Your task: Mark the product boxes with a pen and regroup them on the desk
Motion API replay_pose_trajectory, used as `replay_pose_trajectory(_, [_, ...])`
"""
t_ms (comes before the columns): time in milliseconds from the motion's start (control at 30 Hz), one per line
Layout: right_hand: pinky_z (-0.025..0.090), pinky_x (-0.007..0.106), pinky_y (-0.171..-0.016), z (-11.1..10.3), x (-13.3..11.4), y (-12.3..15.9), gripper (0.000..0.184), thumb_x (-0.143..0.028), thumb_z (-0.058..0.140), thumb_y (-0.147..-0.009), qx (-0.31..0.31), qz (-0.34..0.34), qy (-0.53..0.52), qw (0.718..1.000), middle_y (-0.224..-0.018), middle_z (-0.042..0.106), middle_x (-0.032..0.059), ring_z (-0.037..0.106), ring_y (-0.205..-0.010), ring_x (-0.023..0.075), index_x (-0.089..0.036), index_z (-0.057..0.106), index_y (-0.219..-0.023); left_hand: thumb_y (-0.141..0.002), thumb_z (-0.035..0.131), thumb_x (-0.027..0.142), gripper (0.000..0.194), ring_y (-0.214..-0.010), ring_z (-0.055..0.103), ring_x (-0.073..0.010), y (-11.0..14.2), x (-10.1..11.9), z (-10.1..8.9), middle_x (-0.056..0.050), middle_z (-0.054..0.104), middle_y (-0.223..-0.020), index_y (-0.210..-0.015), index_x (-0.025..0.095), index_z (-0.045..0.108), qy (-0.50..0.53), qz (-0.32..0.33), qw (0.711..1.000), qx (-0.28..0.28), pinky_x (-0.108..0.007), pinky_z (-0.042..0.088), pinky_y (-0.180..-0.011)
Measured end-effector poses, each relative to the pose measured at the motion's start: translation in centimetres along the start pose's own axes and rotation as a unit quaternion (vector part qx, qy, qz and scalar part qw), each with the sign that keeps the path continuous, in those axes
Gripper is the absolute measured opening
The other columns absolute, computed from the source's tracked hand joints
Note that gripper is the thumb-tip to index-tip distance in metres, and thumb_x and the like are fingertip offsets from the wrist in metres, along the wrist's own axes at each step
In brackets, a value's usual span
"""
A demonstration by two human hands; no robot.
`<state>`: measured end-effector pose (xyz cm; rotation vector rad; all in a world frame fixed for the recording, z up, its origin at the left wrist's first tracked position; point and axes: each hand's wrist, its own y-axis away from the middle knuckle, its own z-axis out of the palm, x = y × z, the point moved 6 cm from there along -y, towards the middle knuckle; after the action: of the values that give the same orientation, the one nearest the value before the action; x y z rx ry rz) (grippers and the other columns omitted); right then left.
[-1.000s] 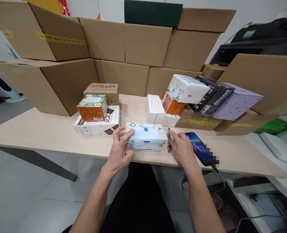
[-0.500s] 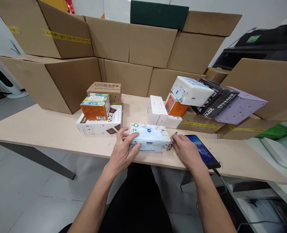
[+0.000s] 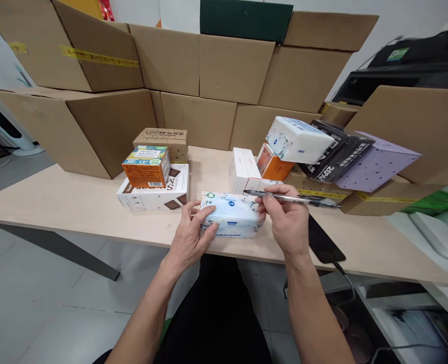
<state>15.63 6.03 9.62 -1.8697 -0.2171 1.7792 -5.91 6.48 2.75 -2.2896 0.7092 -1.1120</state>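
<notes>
1. Light wood bench (image 3: 76, 207), wall of brown cardboard cartons (image 3: 193, 91) stacked behind it, dark green one on top
2. Left of the hands: flat white box (image 3: 153, 194) with brown squares, orange box (image 3: 145, 167) sitting on it, small kraft box (image 3: 162, 141) behind
3. Behind the hands: two white upright boxes (image 3: 242, 169), orange carton (image 3: 271, 164), then a leaning white tissue pack (image 3: 297, 140), black pack (image 3: 337, 154) and purple box (image 3: 375, 162) on taped flat cartons
4. Dark phone (image 3: 322, 242) lies flat on the bench just right of the right hand, cable going off the front edge
5. Tissue pack (image 3: 231, 215) lies flat near the bench's front edge, between both hands
6. Left hand (image 3: 188, 237) grip is wrapped on the pack's left end, fingers over its top, thumb at the front
7. Right hand (image 3: 288, 220) grip is pinched closed on a pen (image 3: 290, 198), held level just above the pack's right end, tip pointing left
8. Pack is soft plastic wrap, white-blue with leaf print, rounded brick shape; pen thin, dark and silver; boxes are matte card
</notes>
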Motion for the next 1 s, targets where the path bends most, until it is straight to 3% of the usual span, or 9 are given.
replay_pose_trajectory(200, [0.042, 0.022, -0.05, 0.9, 1.5, -0.1, 0.023, -0.042, 0.057, -0.093, -0.016, 0.002, 0.07, 0.997, -0.064, 0.063, -0.0042, 0.054, -0.052, 0.0092, -0.022, 0.052, -0.084, -0.097, 0.055, 0.03, 0.037, -0.118, 0.053, -0.0209, 0.0, 0.2, -0.1, -0.011, 0.037, -0.137, -0.133, 0.028, 0.048, -0.013, 0.005, 1.0, 0.001, -0.039, 0.05, -0.097])
replay_pose_trajectory(533, [0.041, 0.025, -0.056, 1.7, -0.3, -0.3, 0.021, -0.037, 0.05, -0.094, -0.052, -0.056, 0.213, 0.974, -0.06, 0.057, -0.0047, 0.053, -0.053, 0.0114, -0.022, 0.05, -0.079, -0.097, 0.055, 0.03, 0.034, -0.121, 0.052, -0.0223, 0.0, 0.3, -0.1, -0.011, 0.038, -0.136, -0.13, 0.028, 0.048, -0.011, 0.004, 1.0, 0.004, -0.041, 0.049, -0.099])
replay_pose_trajectory(833, [0.039, 0.024, -0.055, 2.0, -0.5, -0.3, 0.021, -0.036, 0.049, -0.094, -0.068, -0.064, 0.223, 0.97, -0.059, 0.055, -0.0055, 0.05, -0.05, 0.0106, -0.023, 0.048, -0.078, -0.097, 0.055, 0.031, 0.035, -0.121, 0.052, -0.0224, 0.0, 0.2, -0.1, -0.011, 0.039, -0.136, -0.131, 0.028, 0.049, -0.004, -0.003, 1.0, 0.003, -0.042, 0.049, -0.1])
replay_pose_trajectory(1000, [0.041, 0.023, -0.053, 1.8, 0.2, -0.1, 0.021, -0.038, 0.053, -0.093, -0.058, -0.042, 0.168, 0.983, -0.061, 0.058, -0.0047, 0.052, -0.052, 0.01, -0.022, 0.051, -0.08, -0.097, 0.055, 0.031, 0.034, -0.121, 0.052, -0.0219, 0.0, 0.2, -0.2, -0.011, 0.039, -0.136, -0.13, 0.028, 0.049, -0.003, -0.003, 1.0, 0.004, -0.041, 0.049, -0.1])
